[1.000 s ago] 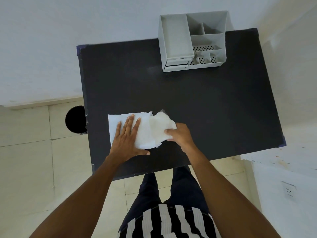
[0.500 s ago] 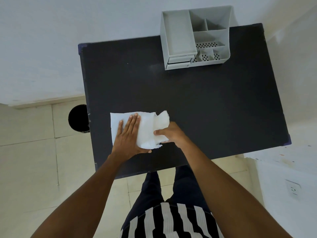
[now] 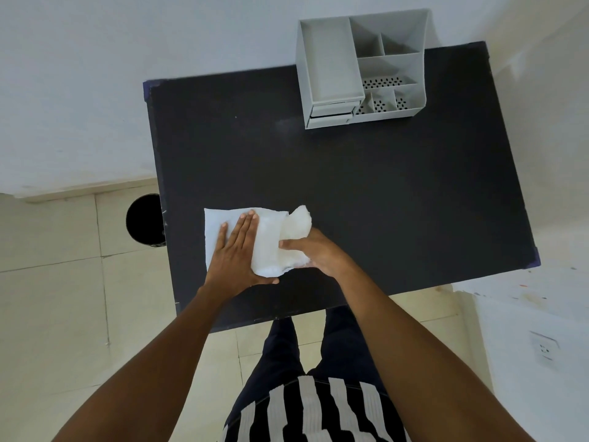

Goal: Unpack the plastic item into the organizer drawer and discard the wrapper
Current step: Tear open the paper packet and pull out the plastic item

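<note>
Head view: white wrapper (image 3: pixel 237 218) is seen lying flat near the front left of the black table (image 3: pixel 350 193). It is pinned by the left hand (image 3: pixel 234 250), whose fingers are laid flat and close together on it. The wrapper's right part is bunched and is pinched by the right hand (image 3: pixel 314 250) between thumb and fingers. No plastic item can be made out within the wrapping. The grey organizer (image 3: pixel 361 67), drawers (image 3: pixel 331 114) closed, is placed at the table's far edge, well apart. A black bin (image 3: pixel 143 220) is seen on the floor just beside the table's left edge.
</note>
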